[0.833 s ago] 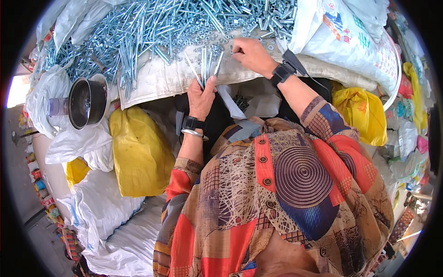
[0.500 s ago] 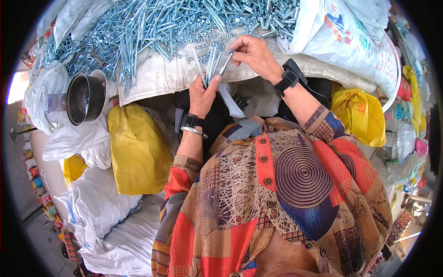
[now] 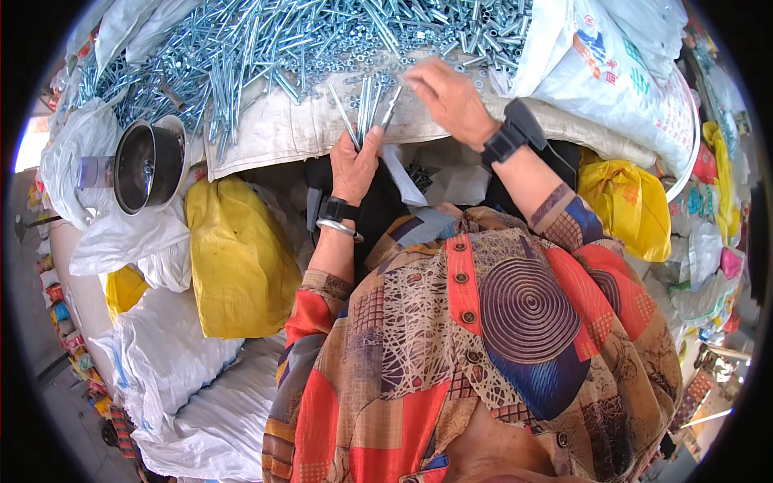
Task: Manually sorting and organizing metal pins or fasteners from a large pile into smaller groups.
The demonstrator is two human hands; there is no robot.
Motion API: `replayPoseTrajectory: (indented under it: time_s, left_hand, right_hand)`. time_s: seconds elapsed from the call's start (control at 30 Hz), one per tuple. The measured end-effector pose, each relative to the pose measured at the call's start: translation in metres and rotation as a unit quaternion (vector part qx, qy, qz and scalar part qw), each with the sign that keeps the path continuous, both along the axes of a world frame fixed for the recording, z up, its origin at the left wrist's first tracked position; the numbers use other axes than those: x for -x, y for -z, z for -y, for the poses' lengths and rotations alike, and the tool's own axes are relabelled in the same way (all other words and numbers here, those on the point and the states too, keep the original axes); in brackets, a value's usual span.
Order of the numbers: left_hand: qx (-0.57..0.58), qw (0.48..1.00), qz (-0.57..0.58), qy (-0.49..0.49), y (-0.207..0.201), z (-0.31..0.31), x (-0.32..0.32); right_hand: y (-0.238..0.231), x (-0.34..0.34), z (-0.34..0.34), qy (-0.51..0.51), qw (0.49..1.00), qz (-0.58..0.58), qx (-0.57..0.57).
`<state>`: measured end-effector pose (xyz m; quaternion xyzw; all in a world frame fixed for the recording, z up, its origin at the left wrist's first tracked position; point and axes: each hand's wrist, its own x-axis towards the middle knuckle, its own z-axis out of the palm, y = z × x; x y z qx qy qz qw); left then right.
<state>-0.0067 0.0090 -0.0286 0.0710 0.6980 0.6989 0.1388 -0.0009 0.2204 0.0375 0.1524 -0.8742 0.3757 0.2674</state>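
Note:
My left hand (image 3: 354,167) is closed around several long silvery bolts (image 3: 368,103), which stick up and fan out above the fingers. The rightmost bolt looks thicker toward its lower part, like a sleeve on a shaft. My right hand (image 3: 452,101) hovers just right of the bolt tips, apart from them. Its fingers are bent and smeared by motion, so whether anything is between them is hidden. Beyond both hands, loose nuts and washers (image 3: 354,61) lie at the near edge of a large pile of metal bolts (image 3: 266,40) on a pale cloth sheet (image 3: 262,133).
A dark round pan (image 3: 149,169) stands at the left among white plastic bags. Yellow bags (image 3: 237,258) (image 3: 624,205) lie on both sides of me. A white woven sack (image 3: 612,80) bounds the pile at the right. Metal sleeves (image 3: 487,36) lie beside it.
My right hand has pulled away from the rightmost bolt's tip, moving slightly up and to the right. My left hand keeps its hold on the bolts, almost unmoved.

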Motion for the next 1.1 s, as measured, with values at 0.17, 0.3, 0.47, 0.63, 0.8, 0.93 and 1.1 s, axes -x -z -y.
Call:
replayPoseTrajectory:
  time_s: [0.17, 0.3, 0.47, 0.63, 0.8, 0.93, 1.1]
  left_hand:
    - [0.021, 0.996, 0.083, -0.025, -0.01, 0.008, 0.0]
    - [0.109, 0.994, -0.024, -0.02, -0.029, 0.01, -0.001]
    - [0.026, 0.998, -0.046, 0.019, -0.01, 0.011, 0.0]
    - [-0.021, 0.999, -0.037, 0.014, 0.001, 0.017, -0.002]
    - [-0.017, 0.997, -0.067, 0.026, -0.01, 0.016, -0.001]
    - [-0.027, 0.997, -0.066, 0.022, -0.014, 0.019, -0.001]
    - [-0.012, 0.996, -0.085, 0.008, -0.014, 0.022, -0.008]
  right_hand:
    - [0.014, 0.058, -0.024, 0.034, 0.957, 0.028, -0.288]
    - [0.022, 0.071, -0.016, 0.07, 0.945, 0.053, -0.315]
    - [0.02, 0.058, -0.018, 0.005, 0.994, 0.069, -0.084]
    - [0.007, 0.034, 0.003, -0.049, 0.922, 0.271, 0.273]
    - [0.008, 0.021, 0.004, -0.056, 0.901, 0.279, 0.326]
    - [0.019, 0.019, -0.002, -0.069, 0.879, 0.288, 0.374]
    - [0.028, 0.01, 0.006, -0.076, 0.873, 0.283, 0.389]
